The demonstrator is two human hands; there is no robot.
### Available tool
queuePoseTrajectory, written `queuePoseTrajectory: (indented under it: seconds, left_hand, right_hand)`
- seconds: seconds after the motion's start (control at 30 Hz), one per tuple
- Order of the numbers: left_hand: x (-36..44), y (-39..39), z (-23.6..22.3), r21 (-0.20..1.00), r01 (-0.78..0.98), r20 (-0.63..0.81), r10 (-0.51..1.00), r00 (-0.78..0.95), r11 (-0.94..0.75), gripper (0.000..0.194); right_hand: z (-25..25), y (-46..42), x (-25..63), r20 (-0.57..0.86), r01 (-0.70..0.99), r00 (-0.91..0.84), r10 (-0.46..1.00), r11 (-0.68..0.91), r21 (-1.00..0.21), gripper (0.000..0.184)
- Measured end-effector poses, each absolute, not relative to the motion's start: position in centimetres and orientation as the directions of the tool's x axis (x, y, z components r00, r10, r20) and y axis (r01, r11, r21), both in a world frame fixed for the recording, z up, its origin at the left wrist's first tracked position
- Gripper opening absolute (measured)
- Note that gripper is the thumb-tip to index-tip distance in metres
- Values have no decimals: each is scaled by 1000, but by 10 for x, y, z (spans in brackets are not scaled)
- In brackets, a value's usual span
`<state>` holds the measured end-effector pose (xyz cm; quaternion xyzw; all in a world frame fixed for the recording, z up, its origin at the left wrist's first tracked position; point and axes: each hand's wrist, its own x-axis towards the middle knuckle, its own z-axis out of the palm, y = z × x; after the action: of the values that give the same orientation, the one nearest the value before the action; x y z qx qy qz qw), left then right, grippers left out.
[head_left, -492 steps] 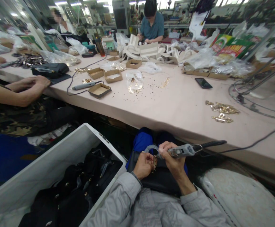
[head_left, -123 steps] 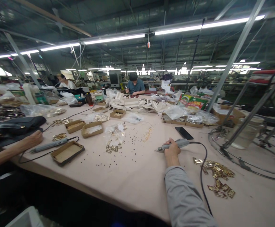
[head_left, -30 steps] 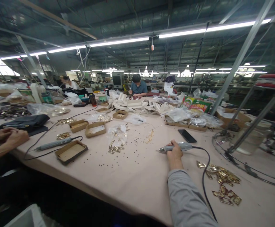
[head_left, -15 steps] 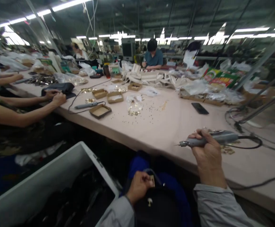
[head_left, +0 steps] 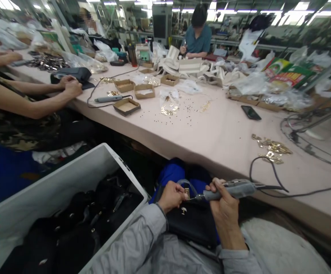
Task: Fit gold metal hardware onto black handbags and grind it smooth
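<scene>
In my right hand (head_left: 224,205) is a grey electric screwdriver (head_left: 229,190), its thin tip pointing left. That tip is at or right beside a small gold metal plate (head_left: 187,194); whether they touch is hard to tell. My left hand (head_left: 171,196) pinches the plate between thumb and fingers. Below both hands, a black bag (head_left: 192,222) lies on my lap, with a gold clasp piece (head_left: 184,211) on its front. A cord runs from the screwdriver's back end to the table.
Left of my lap stands a white bin (head_left: 125,171) holding several black bags. The table (head_left: 211,140) carries gold hardware (head_left: 272,148), a phone (head_left: 251,112), small cardboard trays (head_left: 127,106), scattered screws and another screwdriver (head_left: 108,99). A co-worker's hands (head_left: 71,86) are at the left edge.
My right hand has brought the screwdriver down and left from above the table edge to the gold plate. My left hand still holds the plate. The view has tilted downward.
</scene>
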<state>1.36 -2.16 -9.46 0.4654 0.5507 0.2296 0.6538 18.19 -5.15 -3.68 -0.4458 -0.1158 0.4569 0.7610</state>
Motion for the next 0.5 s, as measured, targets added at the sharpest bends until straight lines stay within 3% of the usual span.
queuePoseTrajectory:
  seconds: [0.5]
  left_hand:
    - [11,-22,-96,858,245,-506,823,257,451,11]
  right_hand:
    - [-41,-47,167,-143,-529,555,820,214,-821,30]
